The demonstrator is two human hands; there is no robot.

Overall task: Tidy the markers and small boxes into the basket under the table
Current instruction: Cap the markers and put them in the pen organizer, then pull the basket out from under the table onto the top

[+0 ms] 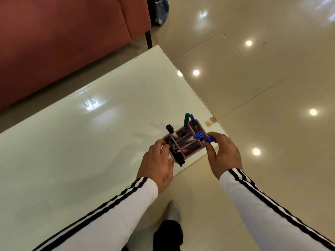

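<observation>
A small pink basket (199, 124) with several compartments sits at the near right edge of the white table (90, 133). Several markers stand in it: a green marker (186, 122), a blue-capped marker (198, 135), and a black-capped marker (170, 130). My left hand (157, 165) grips the basket's left end, with a black marker (176, 153) pressed under its fingers. My right hand (223, 153) is at the basket's right end and pinches a blue marker (209, 139) by its cap. No small boxes are in view.
A red sofa (63, 42) stands beyond the table's far side, with a dark bag (158, 9) beside it. Glossy beige floor tiles (272, 87) lie to the right. My foot (174, 211) is on the floor below the table's edge.
</observation>
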